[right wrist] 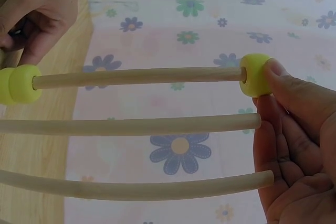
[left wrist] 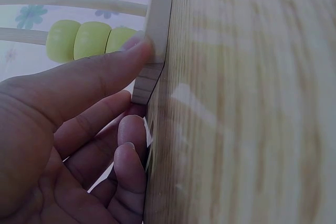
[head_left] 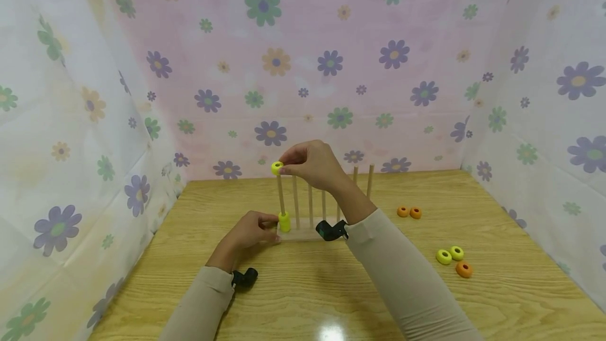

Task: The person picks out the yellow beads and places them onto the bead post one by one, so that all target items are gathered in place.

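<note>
My right hand (head_left: 316, 164) pinches a yellow ring (head_left: 276, 168) at the top of the leftmost peg (head_left: 281, 196); in the right wrist view the ring (right wrist: 255, 75) sits over the peg's tip, between thumb and fingers (right wrist: 269, 109). Lower on that peg several yellow rings (head_left: 284, 222) are stacked, touching one another; the left wrist view shows three of them (left wrist: 92, 39). My left hand (head_left: 250, 233) grips the left end of the wooden base (head_left: 303, 234), its thumb on the upper side beside the lowest ring. The other pegs (right wrist: 131, 126) in view carry no rings.
To the right on the wooden table (head_left: 379, 288) lie two orange rings (head_left: 409, 212) near the back, then two yellow rings (head_left: 450, 254) and another orange ring (head_left: 464, 269) nearer the front. Flowered cloth (head_left: 303, 67) stands behind and at both sides.
</note>
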The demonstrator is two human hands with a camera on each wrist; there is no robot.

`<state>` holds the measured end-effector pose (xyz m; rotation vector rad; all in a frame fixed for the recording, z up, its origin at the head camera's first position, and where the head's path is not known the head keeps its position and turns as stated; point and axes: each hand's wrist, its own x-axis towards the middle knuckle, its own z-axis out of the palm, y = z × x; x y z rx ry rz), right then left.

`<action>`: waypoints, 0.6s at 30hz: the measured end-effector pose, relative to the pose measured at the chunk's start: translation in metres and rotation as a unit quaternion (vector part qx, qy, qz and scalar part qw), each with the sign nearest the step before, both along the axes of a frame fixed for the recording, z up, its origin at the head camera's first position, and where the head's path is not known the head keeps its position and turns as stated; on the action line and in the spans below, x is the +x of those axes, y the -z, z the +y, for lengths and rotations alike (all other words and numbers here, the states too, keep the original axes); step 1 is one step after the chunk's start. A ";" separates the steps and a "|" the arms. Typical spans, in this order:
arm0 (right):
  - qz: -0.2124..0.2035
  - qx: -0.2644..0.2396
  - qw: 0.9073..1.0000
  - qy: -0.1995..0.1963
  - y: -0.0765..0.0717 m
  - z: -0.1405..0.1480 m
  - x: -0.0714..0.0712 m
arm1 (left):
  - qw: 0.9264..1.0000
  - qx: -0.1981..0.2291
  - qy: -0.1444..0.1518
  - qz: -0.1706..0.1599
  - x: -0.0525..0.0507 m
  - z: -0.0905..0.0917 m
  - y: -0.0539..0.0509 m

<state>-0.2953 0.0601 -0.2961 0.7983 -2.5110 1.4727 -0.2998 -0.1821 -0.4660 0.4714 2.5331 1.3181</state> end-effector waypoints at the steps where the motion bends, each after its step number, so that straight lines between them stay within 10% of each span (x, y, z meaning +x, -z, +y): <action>1: 0.000 0.000 1.000 0.000 0.000 0.000 0.000 | 1.000 0.001 0.000 0.000 0.000 0.000 0.000; 18: 0.004 0.010 1.000 -0.001 0.000 0.001 0.001 | 1.000 -0.002 0.003 0.005 -0.002 -0.001 0.002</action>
